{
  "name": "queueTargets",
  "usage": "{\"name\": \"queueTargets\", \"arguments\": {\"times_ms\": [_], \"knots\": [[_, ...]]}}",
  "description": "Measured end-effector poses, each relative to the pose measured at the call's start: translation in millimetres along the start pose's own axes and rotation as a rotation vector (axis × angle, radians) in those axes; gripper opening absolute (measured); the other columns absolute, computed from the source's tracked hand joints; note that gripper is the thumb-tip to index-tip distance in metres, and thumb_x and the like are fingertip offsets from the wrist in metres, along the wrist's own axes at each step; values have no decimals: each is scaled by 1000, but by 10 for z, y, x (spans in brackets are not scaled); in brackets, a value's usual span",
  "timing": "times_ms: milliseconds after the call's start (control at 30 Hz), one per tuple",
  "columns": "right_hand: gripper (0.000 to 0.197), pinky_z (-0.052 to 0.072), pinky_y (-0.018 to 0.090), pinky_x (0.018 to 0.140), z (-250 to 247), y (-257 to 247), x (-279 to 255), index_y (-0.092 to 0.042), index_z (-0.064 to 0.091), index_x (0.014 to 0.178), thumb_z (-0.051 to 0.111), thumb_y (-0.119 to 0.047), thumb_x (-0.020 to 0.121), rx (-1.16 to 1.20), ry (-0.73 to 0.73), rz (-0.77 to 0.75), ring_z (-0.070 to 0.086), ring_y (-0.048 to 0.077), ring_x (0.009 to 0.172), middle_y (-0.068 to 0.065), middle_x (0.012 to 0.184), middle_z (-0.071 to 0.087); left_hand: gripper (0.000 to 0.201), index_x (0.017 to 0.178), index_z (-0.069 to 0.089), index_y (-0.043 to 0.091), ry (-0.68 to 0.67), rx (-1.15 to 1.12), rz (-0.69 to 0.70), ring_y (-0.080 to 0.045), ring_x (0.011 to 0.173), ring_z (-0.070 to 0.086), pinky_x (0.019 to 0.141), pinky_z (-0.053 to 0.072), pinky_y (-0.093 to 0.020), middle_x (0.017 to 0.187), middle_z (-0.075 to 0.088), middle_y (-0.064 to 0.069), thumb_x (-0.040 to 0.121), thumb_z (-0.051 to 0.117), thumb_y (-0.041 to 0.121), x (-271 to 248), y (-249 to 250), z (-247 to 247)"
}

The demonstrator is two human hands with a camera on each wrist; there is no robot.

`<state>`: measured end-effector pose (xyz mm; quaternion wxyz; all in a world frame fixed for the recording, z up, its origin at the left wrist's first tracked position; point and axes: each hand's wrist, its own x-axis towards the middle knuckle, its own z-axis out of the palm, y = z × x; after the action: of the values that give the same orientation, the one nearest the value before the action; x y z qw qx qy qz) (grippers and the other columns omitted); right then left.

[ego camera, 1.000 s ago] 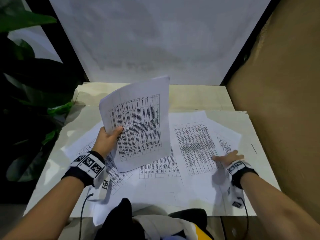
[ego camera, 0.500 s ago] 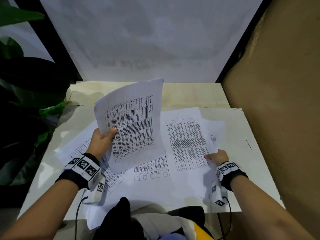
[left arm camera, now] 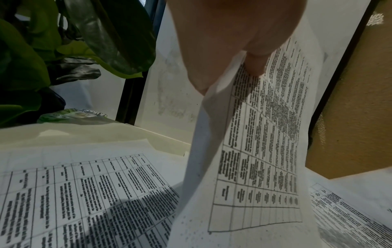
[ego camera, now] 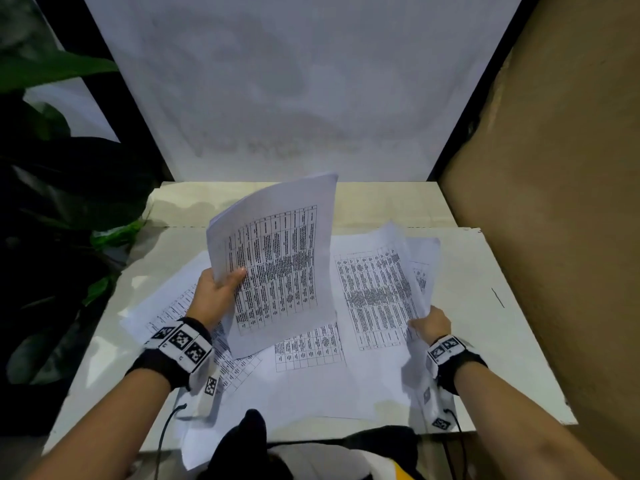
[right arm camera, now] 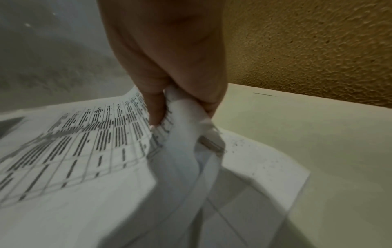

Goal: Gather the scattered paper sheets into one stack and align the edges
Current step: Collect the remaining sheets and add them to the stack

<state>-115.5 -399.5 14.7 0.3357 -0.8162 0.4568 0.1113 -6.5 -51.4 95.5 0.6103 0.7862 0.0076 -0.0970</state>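
Since the earlier frame, the right hand (ego camera: 431, 325) has closed on the sheet at the right (ego camera: 377, 292) and lifted its edge off the table (ego camera: 485, 341); thumb and fingers (right arm camera: 155, 104) pinch the crumpled margin. At centre frame the left hand (ego camera: 216, 292) holds the gathered sheets (ego camera: 277, 268) upright, thumb across the print. More sheets (ego camera: 311, 386) lie loose at lower centre. Best to ease the pinch, slide the sheet behind the bundle, then tap the edges square.
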Motion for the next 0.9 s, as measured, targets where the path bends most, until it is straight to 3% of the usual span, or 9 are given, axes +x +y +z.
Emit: {"name": "queueTargets", "arguments": {"times_ms": [100,233,300,433,500,633,766,833,900], "knots": [[38,45,34,83,-98,-35,-31,10,53,115,62,-8,83,21,0,-78,56,38,109,26,118,59,10,82,55,13,-1,-4,-4,-23,80,50,70,45,-34,86,53,-16,89,52,19,-8,6,-22],[5,37,30,69,-472,-181,-43,-2,58,88,57,-6,85,177,136,-212,54,31,83,21,90,58,16,79,50,7,60,22,14,-19,66,43,61,38,-30,71,46,-11,89,52,19,2,9,-80],[10,36,31,66,-699,-278,-41,0,53,80,58,-7,85,275,219,-255,49,25,78,16,84,54,17,79,48,6,92,25,11,-19,62,39,59,37,-31,66,41,-9,89,53,19,12,3,-97],[30,49,46,86,-1050,-457,-60,6,59,105,65,-12,81,508,270,-327,60,34,95,23,103,64,18,77,45,6,122,34,26,-17,56,34,53,32,-28,60,35,-3,90,52,17,-13,19,-76],[32,46,44,92,-1143,-537,-155,4,58,110,64,-8,82,660,235,-380,58,28,98,20,106,63,17,79,45,5,121,45,40,-17,54,34,51,32,-27,60,35,-2,90,52,17,-35,33,-54],[25,45,32,87,-1132,-709,-396,-6,55,106,60,-1,83,858,95,-432,58,19,87,4,90,62,15,91,47,4,87,28,27,-16,57,41,53,39,-25,64,42,-2,89,52,19,-62,113,34],[8,50,39,87,-756,-813,-516,-10,63,86,63,-4,81,765,-55,-393,61,27,90,9,90,66,17,104,49,10,44,-61,3,-12,74,55,67,44,-24,80,57,2,89,53,18,-49,192,147],[10,50,38,83,-539,-873,-576,-10,62,86,62,-1,81,751,-176,-361,61,26,87,8,87,66,9,95,54,7,1,-59,-6,-20,73,57,68,48,-25,79,59,-2,89,51,12,-23,223,185],[23,50,37,83,-390,-958,-675,1,59,103,61,3,80,748,-317,-328,60,27,87,17,99,65,20,74,53,6,13,-139,-40,-20,60,53,57,47,-22,65,54,-6,92,43,8,-31,266,196]]}}
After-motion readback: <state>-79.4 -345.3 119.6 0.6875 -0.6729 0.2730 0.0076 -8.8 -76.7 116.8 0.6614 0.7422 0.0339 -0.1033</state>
